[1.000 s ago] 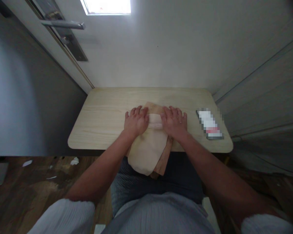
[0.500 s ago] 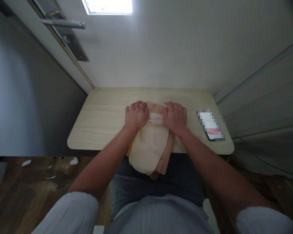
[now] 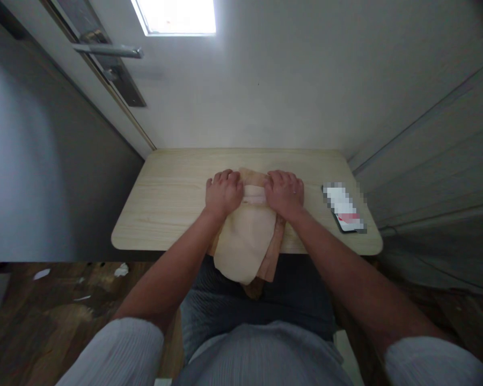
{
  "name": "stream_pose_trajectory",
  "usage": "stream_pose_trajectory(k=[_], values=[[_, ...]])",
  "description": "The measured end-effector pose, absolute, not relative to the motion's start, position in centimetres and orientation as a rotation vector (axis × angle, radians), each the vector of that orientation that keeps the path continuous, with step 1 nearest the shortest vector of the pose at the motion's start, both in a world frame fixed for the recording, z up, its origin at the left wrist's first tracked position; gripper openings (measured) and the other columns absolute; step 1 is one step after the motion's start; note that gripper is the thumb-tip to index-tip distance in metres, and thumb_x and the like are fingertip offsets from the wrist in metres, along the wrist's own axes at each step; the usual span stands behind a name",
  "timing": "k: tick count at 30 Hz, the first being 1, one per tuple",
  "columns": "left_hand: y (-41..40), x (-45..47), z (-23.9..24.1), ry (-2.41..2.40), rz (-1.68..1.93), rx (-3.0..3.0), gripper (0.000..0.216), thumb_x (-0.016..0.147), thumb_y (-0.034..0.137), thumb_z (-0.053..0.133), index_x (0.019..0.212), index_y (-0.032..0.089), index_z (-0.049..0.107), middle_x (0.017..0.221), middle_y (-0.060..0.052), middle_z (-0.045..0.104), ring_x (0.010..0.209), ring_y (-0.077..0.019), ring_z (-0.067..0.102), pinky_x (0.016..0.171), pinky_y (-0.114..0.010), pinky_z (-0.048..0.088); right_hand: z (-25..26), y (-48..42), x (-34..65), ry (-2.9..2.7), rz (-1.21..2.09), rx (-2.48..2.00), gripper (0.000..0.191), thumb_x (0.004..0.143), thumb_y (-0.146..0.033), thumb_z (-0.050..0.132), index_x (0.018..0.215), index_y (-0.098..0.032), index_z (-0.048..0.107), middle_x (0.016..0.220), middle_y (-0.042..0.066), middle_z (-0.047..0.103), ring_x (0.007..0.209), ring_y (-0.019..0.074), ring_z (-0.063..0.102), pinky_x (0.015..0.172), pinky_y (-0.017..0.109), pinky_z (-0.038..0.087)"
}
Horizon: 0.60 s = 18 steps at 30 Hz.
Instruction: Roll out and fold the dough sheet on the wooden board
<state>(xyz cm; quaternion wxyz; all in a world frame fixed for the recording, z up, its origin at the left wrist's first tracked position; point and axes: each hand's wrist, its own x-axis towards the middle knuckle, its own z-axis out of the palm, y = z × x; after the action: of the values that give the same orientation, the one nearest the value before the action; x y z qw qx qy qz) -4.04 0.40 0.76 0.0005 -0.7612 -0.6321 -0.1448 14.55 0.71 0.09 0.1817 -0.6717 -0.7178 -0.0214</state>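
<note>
A beige cloth [image 3: 245,238] lies on the light wooden table [image 3: 169,203] and hangs over its near edge onto my lap. A darker tan layer [image 3: 272,258] shows under it. My left hand [image 3: 222,193] and my right hand [image 3: 284,193] sit side by side at the cloth's far end. The fingers of both hands are curled over, gripping a rolled or folded edge of the cloth [image 3: 254,194] between them.
A phone [image 3: 343,208] lies on the table's right side. A white wall stands behind the table, with a door and its metal handle [image 3: 108,51] at the upper left. Scraps of paper [image 3: 121,269] lie on the wooden floor at the left.
Both hands went from lying flat on the cloth to curled fingers gripping its far edge. The hanging end of the cloth has risen slightly.
</note>
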Motion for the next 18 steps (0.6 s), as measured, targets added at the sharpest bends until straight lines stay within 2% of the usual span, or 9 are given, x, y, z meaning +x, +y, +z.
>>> stream_pose_trajectory(k=[5, 10, 18], values=[[-0.6, -4.0, 0.7, -1.994, -0.444, -2.384, 0.037, 0.103, 0.038, 0.033, 0.125, 0.026, 0.06, 0.136, -0.008, 0.061, 0.123, -0.0291, 0.053, 0.1, -0.047, 0.041, 0.0, -0.5, 14.4, -2.04, -0.08, -1.919, 0.041, 0.099, -0.037, 0.04, 0.13, -0.021, 0.061, 0.137, 0.014, 0.061, 0.122, 0.0318, 0.048, 0.1, 0.048, 0.031], [-2.3, -3.9, 0.6, -1.984, -0.454, -2.365, 0.041, 0.103, 0.041, 0.032, 0.134, 0.025, 0.055, 0.144, -0.007, 0.057, 0.128, -0.0283, 0.051, 0.106, -0.048, 0.039, -0.2, -2.6, 14.3, -2.05, -0.119, -1.918, 0.046, 0.102, -0.041, 0.037, 0.138, -0.019, 0.056, 0.141, 0.015, 0.058, 0.125, 0.0326, 0.047, 0.106, 0.053, 0.026], [-6.5, -3.7, 1.0, -2.015, -0.455, -2.367, 0.048, 0.103, 0.044, 0.03, 0.145, 0.029, 0.048, 0.156, -0.006, 0.046, 0.145, -0.0289, 0.037, 0.119, -0.056, 0.024, -0.8, -6.7, 14.5, -2.103, -0.095, -1.908, 0.056, 0.104, -0.048, 0.031, 0.145, -0.016, 0.05, 0.15, 0.016, 0.05, 0.14, 0.0344, 0.036, 0.113, 0.059, 0.02]])
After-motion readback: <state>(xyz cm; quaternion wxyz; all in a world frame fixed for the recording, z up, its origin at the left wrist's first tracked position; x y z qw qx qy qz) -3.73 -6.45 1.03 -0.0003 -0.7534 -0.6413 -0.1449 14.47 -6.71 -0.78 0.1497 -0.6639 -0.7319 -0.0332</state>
